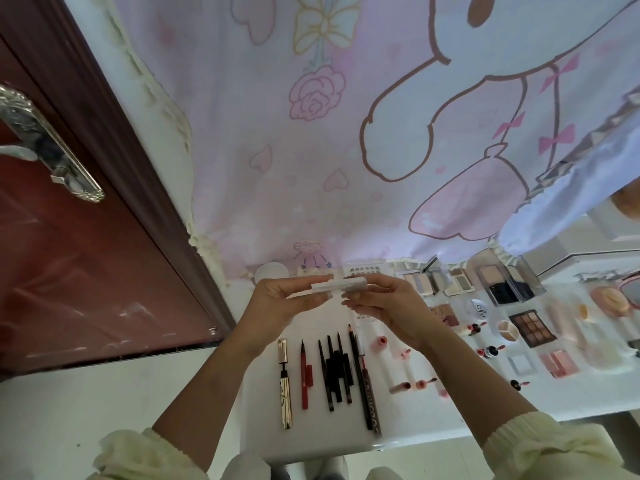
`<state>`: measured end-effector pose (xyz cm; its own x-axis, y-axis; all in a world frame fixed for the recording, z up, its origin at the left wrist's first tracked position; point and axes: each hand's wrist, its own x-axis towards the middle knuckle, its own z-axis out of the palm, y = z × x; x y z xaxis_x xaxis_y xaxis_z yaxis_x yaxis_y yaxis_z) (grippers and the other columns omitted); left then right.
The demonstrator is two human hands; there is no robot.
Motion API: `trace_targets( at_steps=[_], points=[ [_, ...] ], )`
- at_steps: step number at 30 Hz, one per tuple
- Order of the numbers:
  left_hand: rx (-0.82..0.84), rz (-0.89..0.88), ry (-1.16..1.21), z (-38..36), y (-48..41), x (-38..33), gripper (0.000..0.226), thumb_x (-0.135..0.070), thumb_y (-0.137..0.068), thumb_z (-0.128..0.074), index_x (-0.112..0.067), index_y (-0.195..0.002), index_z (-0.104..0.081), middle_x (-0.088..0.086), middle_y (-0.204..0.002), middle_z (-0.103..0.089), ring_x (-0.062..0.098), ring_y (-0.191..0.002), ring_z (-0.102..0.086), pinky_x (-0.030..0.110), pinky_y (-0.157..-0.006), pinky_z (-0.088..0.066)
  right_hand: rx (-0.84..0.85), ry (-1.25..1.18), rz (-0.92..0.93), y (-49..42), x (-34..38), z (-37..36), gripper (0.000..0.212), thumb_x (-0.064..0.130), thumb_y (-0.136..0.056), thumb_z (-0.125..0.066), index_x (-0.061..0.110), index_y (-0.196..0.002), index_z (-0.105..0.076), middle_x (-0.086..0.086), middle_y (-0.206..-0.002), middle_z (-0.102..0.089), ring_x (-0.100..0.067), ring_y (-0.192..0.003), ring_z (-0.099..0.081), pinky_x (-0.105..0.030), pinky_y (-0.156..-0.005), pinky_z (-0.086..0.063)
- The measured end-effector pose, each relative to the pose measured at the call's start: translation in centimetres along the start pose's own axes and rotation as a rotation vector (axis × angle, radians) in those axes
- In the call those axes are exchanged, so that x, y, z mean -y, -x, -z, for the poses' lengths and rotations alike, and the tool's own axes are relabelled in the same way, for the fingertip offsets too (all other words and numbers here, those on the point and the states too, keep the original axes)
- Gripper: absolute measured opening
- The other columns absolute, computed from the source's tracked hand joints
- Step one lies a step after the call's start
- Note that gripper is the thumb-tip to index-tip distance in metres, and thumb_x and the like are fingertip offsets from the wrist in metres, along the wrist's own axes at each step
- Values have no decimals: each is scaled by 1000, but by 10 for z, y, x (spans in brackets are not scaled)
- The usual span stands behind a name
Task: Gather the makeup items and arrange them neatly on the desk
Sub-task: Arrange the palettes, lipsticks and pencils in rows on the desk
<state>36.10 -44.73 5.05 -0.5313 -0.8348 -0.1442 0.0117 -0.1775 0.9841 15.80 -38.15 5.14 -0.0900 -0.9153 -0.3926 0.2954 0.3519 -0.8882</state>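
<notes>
Both my hands hold a flat white case (337,285) above the white desk (415,420). My left hand (280,299) pinches its left end and my right hand (384,303) pinches its right end. Below them lie a gold mascara tube (284,382), a red liner pen (305,375) and several black pencils (337,372) in a row. To the right sit pink lip tubes (401,386), a dark eyeshadow palette (533,327), a pink blush palette (559,363) and pale palettes (426,282) near the wall.
A pink cartoon curtain (346,133) hangs behind the desk. A red-brown door (86,254) with a silver handle (48,147) stands at the left. A clear acrylic box (512,278) and a round white jar (272,271) sit at the back of the desk.
</notes>
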Motion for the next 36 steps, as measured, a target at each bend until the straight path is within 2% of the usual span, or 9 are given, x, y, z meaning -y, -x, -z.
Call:
trace_targets(
  at_steps=[9, 13, 17, 19, 21, 25, 28, 32, 36],
  points=[
    [11, -3, 42, 6, 2, 1, 41, -8, -76, -72, -10, -117, -68, 2, -111, -72, 14, -111, -64, 21, -99, -46, -85, 229, 205, 2, 12, -8, 23, -11, -74, -74, 11, -82, -76, -14, -81, -75, -22, -75, -71, -31, -76, -59],
    [-25, -9, 44, 9, 5, 0, 35, -6, -81, -69, -11, -116, -69, 3, -110, -72, 14, -106, -65, 20, -91, -49, -52, 347, 281, 2, 21, -11, 19, -5, -71, -79, 11, -80, -77, -12, -75, -74, -21, -68, -68, -30, -72, -58],
    [8, 217, 379, 16, 4, -8, 40, -21, -79, -66, -5, -115, -68, 17, -118, -67, 31, -112, -63, 36, -94, -53, -44, 450, 322, 0, 30, -10, 18, 4, -69, -84, 13, -83, -78, -8, -79, -75, -22, -73, -71, -33, -77, -59],
    [-29, 327, 420, 16, 2, -13, 50, -31, -77, -70, 0, -116, -64, 23, -112, -68, 34, -106, -66, 32, -84, -58, -12, 507, 313, -1, 37, -10, 18, 7, -68, -85, 11, -84, -78, -6, -80, -75, -22, -75, -72, -31, -78, -59],
    [-40, 383, 260, 13, 2, -16, 62, -46, -76, -66, 1, -117, -63, 21, -105, -71, 31, -99, -69, 29, -76, -59, 50, 555, 263, -3, 44, -9, 16, 14, -67, -85, 10, -80, -77, -4, -77, -75, -20, -72, -70, -27, -72, -57],
    [176, 614, 230, 11, 5, -20, 91, -74, -72, -46, 4, -116, -64, 26, -109, -68, 38, -100, -68, 36, -79, -59, 231, 667, 117, -9, 57, -4, 18, 24, -73, -81, 8, -75, -75, -3, -73, -63, -14, -68, -52, -22, -64, -42],
    [324, 655, 247, 3, 7, -21, 85, -77, -79, -35, -10, -126, -59, 26, -114, -66, 36, -96, -68, 39, -85, -57, 340, 669, 64, -13, 60, -7, 25, 27, -77, -80, 3, -80, -74, -9, -74, -57, -16, -69, -47, -22, -63, -37],
    [382, 643, 410, -5, 12, -17, 75, -70, -83, -37, -15, -130, -56, 23, -113, -66, 27, -84, -70, 31, -71, -60, 384, 670, 47, -17, 63, -15, 33, 28, -78, -79, -3, -85, -72, -6, -71, -56, -16, -67, -43, -25, -63, -34],
    [352, 604, 497, -7, 15, -15, 71, -68, -77, -53, -14, -124, -58, 23, -117, -65, 31, -98, -67, 33, -77, -59, 304, 689, 81, -18, 63, -22, 27, 36, -70, -81, 12, -82, -77, -11, -77, -63, -20, -70, -48, -29, -66, -40]
  ],
)
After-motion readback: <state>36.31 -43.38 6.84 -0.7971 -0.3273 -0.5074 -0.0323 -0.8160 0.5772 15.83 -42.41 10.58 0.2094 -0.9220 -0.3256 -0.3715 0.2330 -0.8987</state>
